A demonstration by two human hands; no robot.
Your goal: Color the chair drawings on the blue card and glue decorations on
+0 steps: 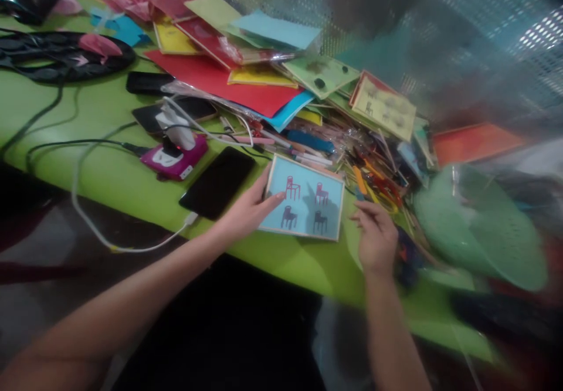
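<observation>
The pale-blue chair card [304,202], rimmed in a light border, lies over the counter [281,256] near its front edge; it looks light and fairly stiff, best held by its borders. The left hand [251,208] clasps its left side, thumb on top; the right hand's [377,235] fingers are curled, their pinch unclear. The phone [220,180], pens [310,158] and green basket [477,227] hem in the room.

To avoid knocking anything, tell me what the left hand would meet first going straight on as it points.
The light blue card with four chair shapes: the left hand's thumb lies over its left side. What comes beyond the card is uncertain, as depth is unclear.
</observation>
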